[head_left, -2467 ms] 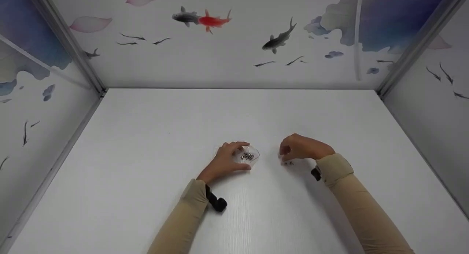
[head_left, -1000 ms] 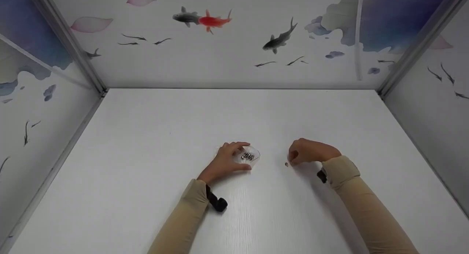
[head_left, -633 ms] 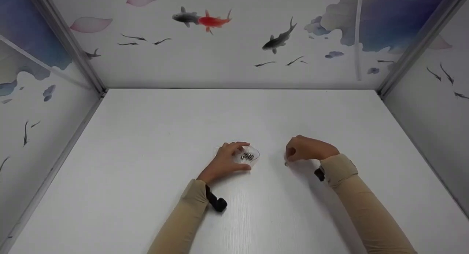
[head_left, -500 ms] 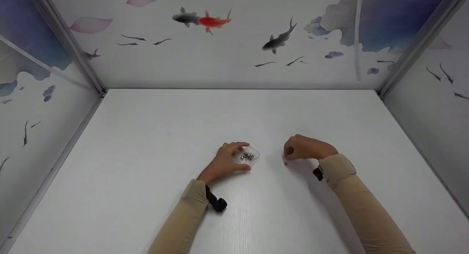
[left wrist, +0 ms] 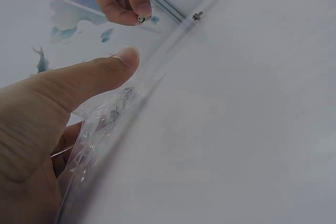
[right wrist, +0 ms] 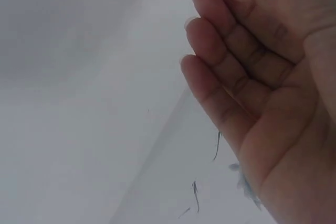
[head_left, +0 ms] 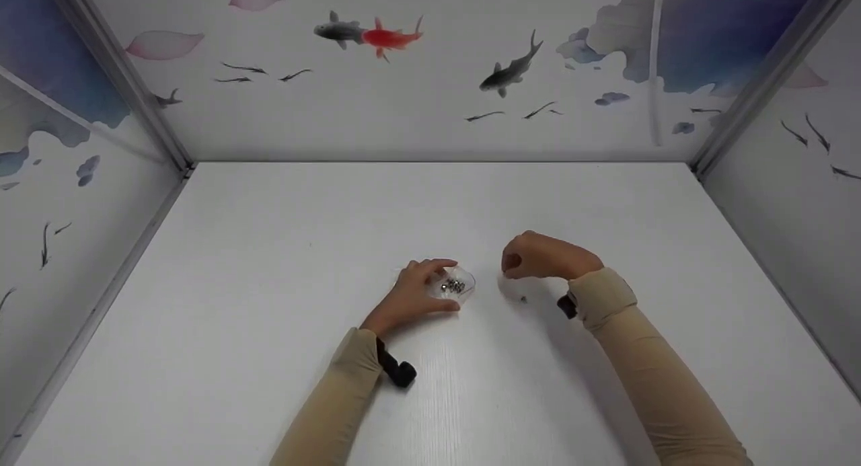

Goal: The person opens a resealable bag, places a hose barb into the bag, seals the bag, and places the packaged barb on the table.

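Note:
My left hand (head_left: 410, 292) curls its thumb and fingers around a clear plastic bag (left wrist: 100, 129) standing open on the table. Several small shiny metal pieces (head_left: 453, 286) lie inside the bag. To its right and above the table, my right hand (head_left: 545, 256) pinches a small metal piece (left wrist: 140, 19) between thumb and index finger; it shows a round end, too small to name surely. In the right wrist view only a dark speck of it appears at the fingertips. A single small screw-like metal piece (left wrist: 197, 16) lies on the table below the right hand.
The white tabletop (head_left: 282, 251) spreads around both hands. Printed panels with fish and petals enclose it, with the back panel (head_left: 430, 116) along the far edge. Black camera mounts (head_left: 402, 374) hang at the wrists.
Two small pieces lay near my right hand earlier; one is now pinched in it. The right hand has risen and moved left toward the bag. My left hand has stayed put.

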A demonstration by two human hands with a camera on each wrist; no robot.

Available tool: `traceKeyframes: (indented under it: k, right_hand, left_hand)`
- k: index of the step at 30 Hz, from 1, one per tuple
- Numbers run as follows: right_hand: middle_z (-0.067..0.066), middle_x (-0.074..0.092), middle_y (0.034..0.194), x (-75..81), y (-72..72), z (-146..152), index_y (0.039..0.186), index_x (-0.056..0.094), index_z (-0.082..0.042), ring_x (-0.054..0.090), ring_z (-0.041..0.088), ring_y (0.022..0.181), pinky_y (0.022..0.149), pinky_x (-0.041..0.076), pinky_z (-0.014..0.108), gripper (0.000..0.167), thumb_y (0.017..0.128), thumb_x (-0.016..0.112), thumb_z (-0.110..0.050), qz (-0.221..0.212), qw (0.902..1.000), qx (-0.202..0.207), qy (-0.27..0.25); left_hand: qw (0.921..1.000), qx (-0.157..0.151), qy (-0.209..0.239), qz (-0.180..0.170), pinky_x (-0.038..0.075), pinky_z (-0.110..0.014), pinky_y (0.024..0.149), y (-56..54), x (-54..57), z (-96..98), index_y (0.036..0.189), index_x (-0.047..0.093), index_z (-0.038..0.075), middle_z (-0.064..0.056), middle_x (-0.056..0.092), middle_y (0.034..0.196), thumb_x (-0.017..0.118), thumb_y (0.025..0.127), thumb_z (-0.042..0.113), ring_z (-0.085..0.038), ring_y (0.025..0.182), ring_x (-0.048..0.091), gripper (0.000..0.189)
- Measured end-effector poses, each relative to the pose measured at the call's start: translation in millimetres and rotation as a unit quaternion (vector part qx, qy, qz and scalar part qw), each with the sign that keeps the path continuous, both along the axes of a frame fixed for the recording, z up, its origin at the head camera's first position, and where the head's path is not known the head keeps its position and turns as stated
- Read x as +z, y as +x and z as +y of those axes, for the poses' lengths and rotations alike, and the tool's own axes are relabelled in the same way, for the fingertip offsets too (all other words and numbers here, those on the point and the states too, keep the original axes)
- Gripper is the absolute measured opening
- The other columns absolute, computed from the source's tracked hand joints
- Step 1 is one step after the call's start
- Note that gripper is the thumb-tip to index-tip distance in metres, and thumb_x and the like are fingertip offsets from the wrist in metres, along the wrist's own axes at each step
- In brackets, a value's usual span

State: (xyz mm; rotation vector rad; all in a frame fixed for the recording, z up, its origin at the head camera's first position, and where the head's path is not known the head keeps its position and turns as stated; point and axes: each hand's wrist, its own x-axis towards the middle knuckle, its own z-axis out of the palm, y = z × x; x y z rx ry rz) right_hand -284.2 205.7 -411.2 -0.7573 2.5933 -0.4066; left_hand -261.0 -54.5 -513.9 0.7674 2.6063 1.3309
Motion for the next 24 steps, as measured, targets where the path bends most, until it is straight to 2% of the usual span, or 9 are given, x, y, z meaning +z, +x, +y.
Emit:
traceKeyframes:
  k: [7,17,24]
  right_hand:
    - [0.002,0.070,0.094,0.6,-2.5,-14.2,0.100,0.074,-0.008,0.061,0.015,0.083,0.077,0.053,0.034,0.015,0.090,0.067,-0.016,0.012,0.9998,0.011,-0.007]
    - [0.003,0.071,0.095,-6.8,-6.9,-29.5,0.099,0.074,-0.006,0.063,0.015,0.084,0.078,0.054,0.033,0.014,0.089,0.067,-0.013,0.024,0.9986,0.036,-0.031]
    - [0.004,0.071,0.095,-12.8,-7.4,-37.9,0.099,0.074,-0.007,0.063,0.014,0.083,0.078,0.054,0.033,0.013,0.089,0.068,-0.013,0.032,0.9978,0.046,-0.036]
  left_hand:
    - [1.0000,0.001,-0.001,0.005,0.030,-0.040,0.095,1.4,0.4,-1.3,0.137,0.051,0.023,0.000,0.060,0.117,0.082,0.073,0.042,-0.018,0.101,0.045,0.074]
    - [0.9999,0.002,0.006,-0.009,0.028,-0.040,0.095,1.9,0.8,-1.7,0.138,0.051,0.025,0.001,0.059,0.118,0.082,0.072,0.042,-0.017,0.100,0.043,0.074]
    - [0.9999,-0.004,0.003,-0.010,0.027,-0.043,0.100,1.5,1.1,-1.7,0.138,0.050,0.025,0.001,0.058,0.121,0.081,0.074,0.043,-0.018,0.105,0.045,0.073]
